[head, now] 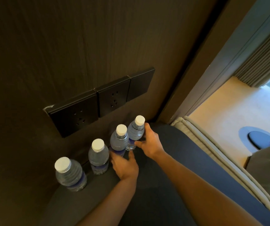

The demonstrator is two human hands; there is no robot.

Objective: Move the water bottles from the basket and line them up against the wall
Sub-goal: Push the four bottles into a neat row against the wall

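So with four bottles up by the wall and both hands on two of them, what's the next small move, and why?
Probably settle and let go. The right hand holds the far bottle and the left hand the third bottle; both stand upright by the wall, in row with the two nearer bottles. No basket is in view.

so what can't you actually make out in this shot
- Basket: not in the head view at all, so any bottles left in it can't be counted.
- Third bottle: its base is hidden behind the left hand, and motion blur hides the grip.
- Fourth bottle: its far side is covered by the right hand.
- Labels: too small and dim to read.
- Both forearms: cut off by the bottom edge.
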